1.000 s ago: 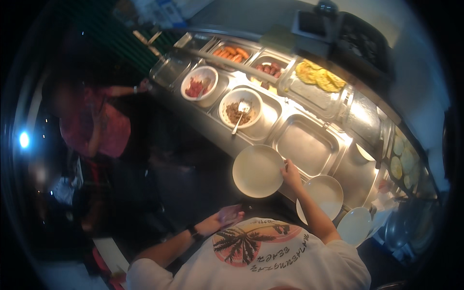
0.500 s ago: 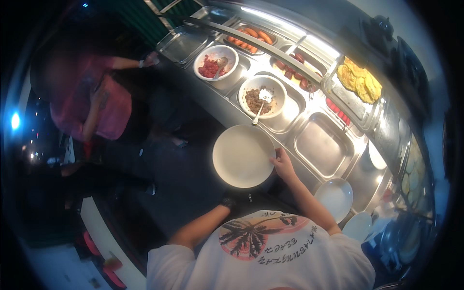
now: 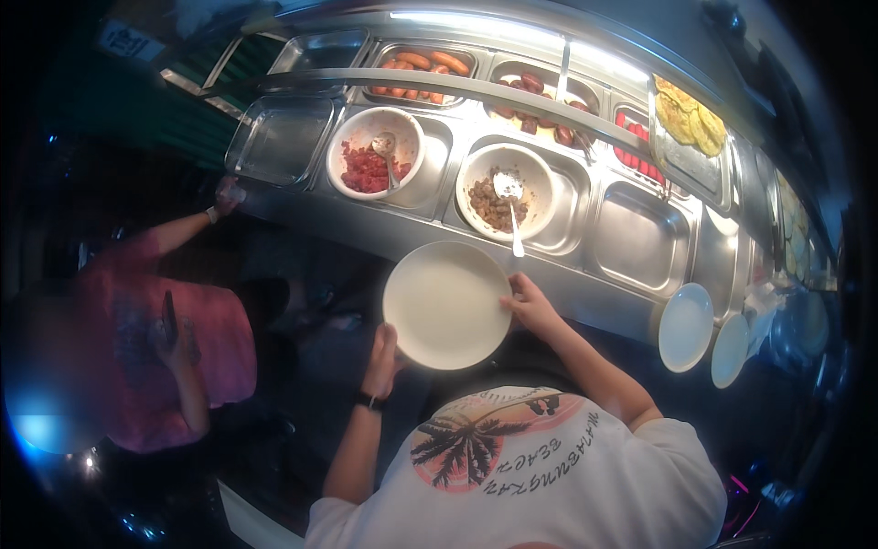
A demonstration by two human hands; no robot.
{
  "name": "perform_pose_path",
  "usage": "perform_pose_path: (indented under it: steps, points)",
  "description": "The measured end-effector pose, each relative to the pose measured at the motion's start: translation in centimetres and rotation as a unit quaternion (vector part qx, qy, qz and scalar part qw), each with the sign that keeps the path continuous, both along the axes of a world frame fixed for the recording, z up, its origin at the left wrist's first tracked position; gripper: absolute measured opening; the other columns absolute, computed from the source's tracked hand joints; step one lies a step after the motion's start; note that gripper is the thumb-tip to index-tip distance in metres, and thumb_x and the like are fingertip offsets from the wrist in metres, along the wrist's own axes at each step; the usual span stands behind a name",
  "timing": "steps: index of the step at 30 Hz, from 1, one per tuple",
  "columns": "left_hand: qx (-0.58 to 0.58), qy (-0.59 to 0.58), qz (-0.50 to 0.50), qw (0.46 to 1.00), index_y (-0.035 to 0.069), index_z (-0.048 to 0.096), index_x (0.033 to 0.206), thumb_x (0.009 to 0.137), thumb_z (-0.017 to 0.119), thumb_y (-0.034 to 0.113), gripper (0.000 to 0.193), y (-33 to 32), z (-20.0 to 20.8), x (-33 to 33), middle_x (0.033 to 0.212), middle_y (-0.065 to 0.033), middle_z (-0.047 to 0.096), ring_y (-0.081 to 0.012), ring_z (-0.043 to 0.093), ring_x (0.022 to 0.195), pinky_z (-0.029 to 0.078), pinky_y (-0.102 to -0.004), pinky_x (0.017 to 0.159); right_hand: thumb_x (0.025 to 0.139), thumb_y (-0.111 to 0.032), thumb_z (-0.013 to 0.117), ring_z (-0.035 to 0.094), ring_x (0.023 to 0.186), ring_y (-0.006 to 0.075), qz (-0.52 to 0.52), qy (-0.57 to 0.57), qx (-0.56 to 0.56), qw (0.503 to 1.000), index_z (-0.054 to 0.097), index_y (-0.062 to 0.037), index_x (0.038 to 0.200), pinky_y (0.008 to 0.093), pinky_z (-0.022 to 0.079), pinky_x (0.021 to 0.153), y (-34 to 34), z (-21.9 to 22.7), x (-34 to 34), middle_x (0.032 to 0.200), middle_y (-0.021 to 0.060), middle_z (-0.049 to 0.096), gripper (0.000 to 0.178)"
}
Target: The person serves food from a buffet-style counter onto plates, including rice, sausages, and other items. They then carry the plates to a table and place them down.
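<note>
Evidently both hands are engaged: right hand (image 3: 527, 302) grips the right rim of a round cream plate (image 3: 446, 306); left hand (image 3: 381, 360) closes on the lower-left rim, thumb along the edge. Plate sits between them, just before the near edge of a steel counter (image 3: 594, 287). Beyond it, a white bowl (image 3: 543, 182) of brown chopped food (image 3: 485, 203), spoon (image 3: 518, 236) in it, handle over the near rim. Left of that, a second white bowl (image 3: 409, 138): red chopped food (image 3: 364, 172), another spoon (image 3: 385, 146). Back row, left to right: orange-brown sausages (image 3: 439, 62), dark red sausages (image 3: 530, 84), bright red pieces (image 3: 633, 137). Right, on a raised tray (image 3: 706, 170): flat yellow pieces (image 3: 688, 117). Two pale plates (image 3: 686, 328) at the counter's right. Far left, co-worker in pink (image 3: 201, 339), one arm reaching to the counter's corner.
</note>
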State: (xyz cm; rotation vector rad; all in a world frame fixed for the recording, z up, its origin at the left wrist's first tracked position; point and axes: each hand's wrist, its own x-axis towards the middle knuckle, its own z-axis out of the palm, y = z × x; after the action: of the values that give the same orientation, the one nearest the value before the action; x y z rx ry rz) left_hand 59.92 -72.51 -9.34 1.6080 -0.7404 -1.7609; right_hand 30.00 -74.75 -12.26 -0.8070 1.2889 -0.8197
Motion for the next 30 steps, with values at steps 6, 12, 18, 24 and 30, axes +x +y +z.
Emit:
perform_pose_path:
  steps: [6, 12, 18, 24, 30]
  points:
    - [-0.055, -0.064, 0.129, 0.988, -0.005, 0.050, 0.117, 0.094, 0.049, 0.039, 0.049, -4.4, -2.4, 0.3, 0.106, -0.0103, 0.060, -0.0160, 0.058, 0.093, 0.048, -0.0286, 0.077, 0.081, -0.009, 0.062, 0.057, 0.086, 0.0316, -0.031, 0.344, -0.098, 0.933, 0.046, 0.0010, 0.105, 0.0370, 0.047, 0.075, -5.9, -0.5, 0.0, 0.099, 0.0181, 0.050, 0.031]
    - [-0.099, -0.029, 0.140, 0.985, -0.005, 0.046, 0.123, 0.093, 0.032, 0.057, 0.071, -5.8, -0.4, 1.1, 0.118, -0.0102, 0.056, -0.0176, 0.056, 0.104, 0.045, -0.0289, 0.087, 0.069, -0.003, 0.065, 0.052, 0.094, 0.0403, -0.066, 0.438, -0.160, 0.882, 0.045, -0.0004, 0.107, 0.0429, 0.044, 0.078, -10.3, -5.4, -1.8, 0.102, 0.0205, 0.047, 0.043]
    - [-0.142, -0.100, 0.191, 0.966, -0.004, 0.049, 0.123, 0.094, 0.025, 0.057, 0.072, -5.3, 0.7, 0.6, 0.121, -0.0111, 0.055, -0.0190, 0.052, 0.110, 0.040, -0.0290, 0.093, 0.073, 0.002, 0.053, 0.057, 0.094, 0.0354, 0.000, 0.529, -0.142, 0.837, 0.055, -0.0032, 0.109, 0.0421, 0.046, 0.080, -13.0, -7.7, -12.0, 0.095, 0.0189, 0.058, 0.036]
    - [-0.122, -0.115, 0.208, 0.964, -0.004, 0.048, 0.122, 0.094, 0.027, 0.057, 0.071, -6.0, 0.1, -3.3, 0.119, -0.0112, 0.055, -0.0187, 0.054, 0.107, 0.042, -0.0291, 0.090, 0.076, 0.002, 0.048, 0.058, 0.095, 0.0272, 0.135, 0.522, -0.275, 0.796, 0.060, -0.0151, 0.104, 0.0384, 0.048, 0.075, -19.1, -3.6, -14.6, 0.100, 0.0070, 0.058, 0.035]
    - [-0.159, -0.119, 0.217, 0.956, -0.004, 0.051, 0.119, 0.094, 0.028, 0.057, 0.071, -5.3, -0.9, -3.9, 0.114, -0.0120, 0.058, -0.0192, 0.057, 0.102, 0.044, -0.0294, 0.087, 0.081, -0.006, 0.054, 0.057, 0.088, 0.0231, 0.253, 0.515, -0.366, 0.733, 0.063, -0.0182, 0.100, 0.0359, 0.047, 0.071, -19.3, -2.1, -15.6, 0.087, 0.0036, 0.056, 0.025]
